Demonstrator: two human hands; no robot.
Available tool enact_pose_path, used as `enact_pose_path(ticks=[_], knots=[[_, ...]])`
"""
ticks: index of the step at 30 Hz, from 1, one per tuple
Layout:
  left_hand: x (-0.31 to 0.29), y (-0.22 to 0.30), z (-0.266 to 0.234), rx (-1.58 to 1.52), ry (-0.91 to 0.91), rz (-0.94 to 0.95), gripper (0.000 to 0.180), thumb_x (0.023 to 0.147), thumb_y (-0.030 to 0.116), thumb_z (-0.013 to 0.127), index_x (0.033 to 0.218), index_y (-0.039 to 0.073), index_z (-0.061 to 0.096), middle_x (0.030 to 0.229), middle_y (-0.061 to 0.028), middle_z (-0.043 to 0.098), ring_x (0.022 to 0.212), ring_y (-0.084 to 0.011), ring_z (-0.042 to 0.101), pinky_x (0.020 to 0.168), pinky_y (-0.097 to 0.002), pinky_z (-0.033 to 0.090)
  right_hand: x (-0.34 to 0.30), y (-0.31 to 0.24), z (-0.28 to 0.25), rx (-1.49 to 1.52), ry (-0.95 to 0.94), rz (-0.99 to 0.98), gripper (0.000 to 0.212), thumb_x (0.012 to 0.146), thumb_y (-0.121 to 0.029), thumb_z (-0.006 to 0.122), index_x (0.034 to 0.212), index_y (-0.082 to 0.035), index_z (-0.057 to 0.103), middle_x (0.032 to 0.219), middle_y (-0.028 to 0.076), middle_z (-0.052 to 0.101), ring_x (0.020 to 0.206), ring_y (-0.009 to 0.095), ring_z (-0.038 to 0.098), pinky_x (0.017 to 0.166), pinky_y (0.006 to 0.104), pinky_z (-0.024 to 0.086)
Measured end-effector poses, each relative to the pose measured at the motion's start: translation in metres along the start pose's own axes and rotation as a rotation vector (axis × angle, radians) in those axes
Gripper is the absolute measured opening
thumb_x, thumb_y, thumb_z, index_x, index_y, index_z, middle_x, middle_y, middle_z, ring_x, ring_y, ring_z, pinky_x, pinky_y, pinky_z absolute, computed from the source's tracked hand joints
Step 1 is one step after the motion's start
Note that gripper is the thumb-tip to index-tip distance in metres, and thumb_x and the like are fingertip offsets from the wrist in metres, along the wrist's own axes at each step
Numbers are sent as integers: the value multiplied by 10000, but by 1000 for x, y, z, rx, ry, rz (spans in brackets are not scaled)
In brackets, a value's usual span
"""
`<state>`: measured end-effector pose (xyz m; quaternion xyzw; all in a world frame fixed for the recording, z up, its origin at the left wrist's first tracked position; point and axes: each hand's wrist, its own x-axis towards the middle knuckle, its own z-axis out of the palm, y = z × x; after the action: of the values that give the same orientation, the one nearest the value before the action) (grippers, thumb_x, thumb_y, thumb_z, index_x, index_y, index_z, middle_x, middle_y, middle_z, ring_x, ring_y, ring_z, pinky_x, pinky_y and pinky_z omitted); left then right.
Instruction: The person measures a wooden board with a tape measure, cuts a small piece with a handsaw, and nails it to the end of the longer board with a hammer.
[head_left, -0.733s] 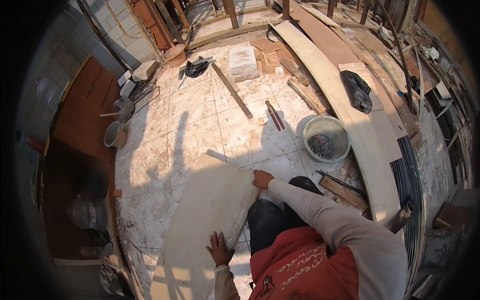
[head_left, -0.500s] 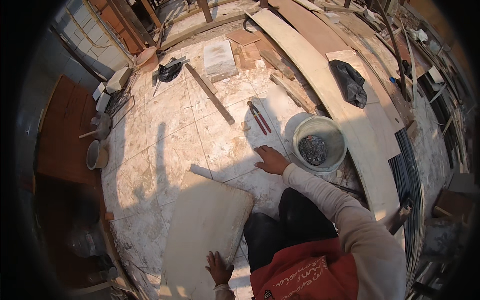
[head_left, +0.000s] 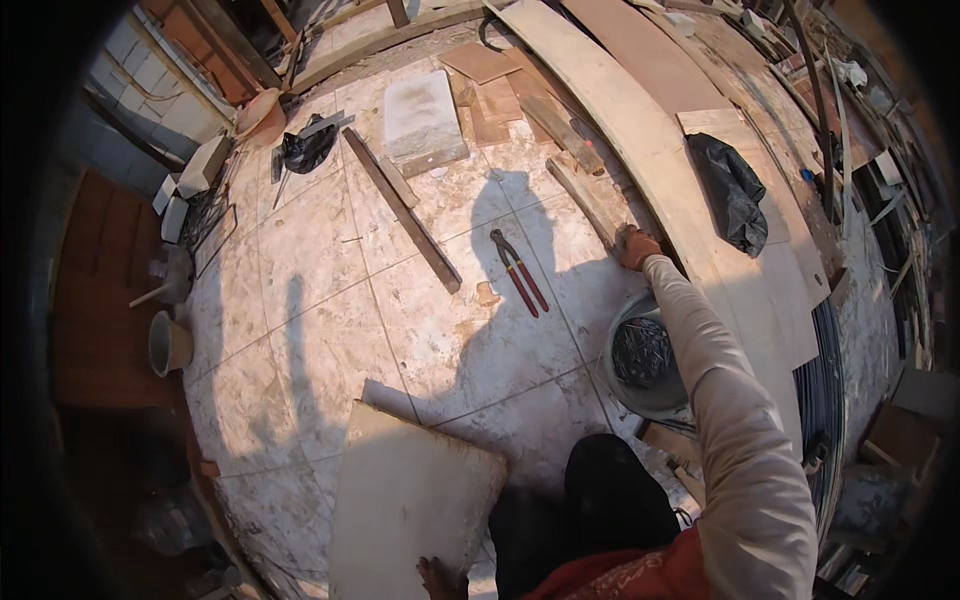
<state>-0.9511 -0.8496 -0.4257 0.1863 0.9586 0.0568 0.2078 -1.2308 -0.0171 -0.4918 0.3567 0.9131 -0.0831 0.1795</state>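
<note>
At the lower edge my left hand (head_left: pixel 440 578) lies on the right edge of a pale flat board (head_left: pixel 415 490), its fingers stretched over the surface. The rest of that hand is cut off by the frame. My right arm reaches forward past a grey bucket (head_left: pixel 612 350) of nails (head_left: pixel 643 352). My right hand (head_left: pixel 640 248) is closed at the near end of a rough length of wood (head_left: pixel 588 205), just beyond the bucket; its fingertips are partly hidden. Pincers with red handles (head_left: pixel 520 275) lie on the tiled floor left of it.
A long pale plank (head_left: pixel 610 110) runs along the right, with a black plastic bag (head_left: pixel 728 195) on it. Dark metal rods (head_left: pixel 822 385) lie farther right. A wooden strip (head_left: pixel 405 215) and a white slab (head_left: pixel 420 115) lie ahead. A small bucket (head_left: pixel 172 343) stands left.
My right hand has moved forward and right, from over the floor left of the bucket to the wood's end. My left hand stays on the board. The view has shifted slightly.
</note>
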Motion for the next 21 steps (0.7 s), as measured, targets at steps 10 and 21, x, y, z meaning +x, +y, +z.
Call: enact_pose_path(ticks=[10, 21], knots=[[169, 125, -98, -1248, 330, -185, 447, 925, 155, 665, 1309, -42, 548, 1257, -169, 612, 1156, -276, 603, 1004, -380, 461, -287, -87, -63, 2001, -713, -388, 523, 826, -185, 696, 1306, -28, 557, 1134, 87, 667, 1034, 210, 649, 887, 396, 530], [111, 237, -235, -2133, 53, 395, 688, 986, 555, 508, 1398, 7, 447, 1233, -148, 593, 1076, -252, 608, 907, -397, 516, -573, -36, 26, 1590, -923, -605, 764, 789, -135, 740, 1463, 18, 415, 1309, 125, 557, 1222, 211, 533, 1040, 344, 436]])
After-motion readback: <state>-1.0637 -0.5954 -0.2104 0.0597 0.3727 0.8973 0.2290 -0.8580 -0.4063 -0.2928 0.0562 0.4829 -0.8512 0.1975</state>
